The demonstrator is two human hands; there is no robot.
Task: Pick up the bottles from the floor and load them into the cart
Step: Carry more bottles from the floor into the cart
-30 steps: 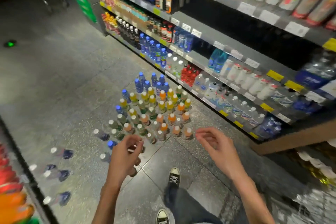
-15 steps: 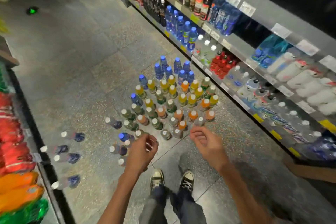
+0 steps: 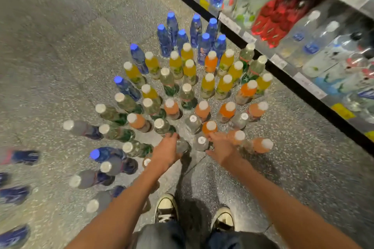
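Observation:
Several bottles stand in rows on the speckled floor (image 3: pixel 60 56): blue ones (image 3: pixel 172 26) at the far end, yellow ones (image 3: pixel 189 68) in the middle, orange (image 3: pixel 202 110) and clear ones (image 3: pixel 193 122) nearest me. My left hand (image 3: pixel 167 152) reaches down and curls over a clear bottle (image 3: pixel 183 145) in the front row, hiding its cap. My right hand (image 3: pixel 222 147) spreads thumb and fingers beside a clear white-capped bottle (image 3: pixel 201 142), with an orange bottle (image 3: pixel 238 137) just behind the hand. No cart is in view.
A stocked shelf unit (image 3: pixel 303 91) of drinks runs along the right side. More bottles (image 3: pixel 85 180) with dark blue labels stand to my left. My two sneakers (image 3: pixel 166 208) are just behind the front row.
I have bent down, and both hands have dropped from above the floor into the front row of bottles. The left hand now covers a clear bottle.

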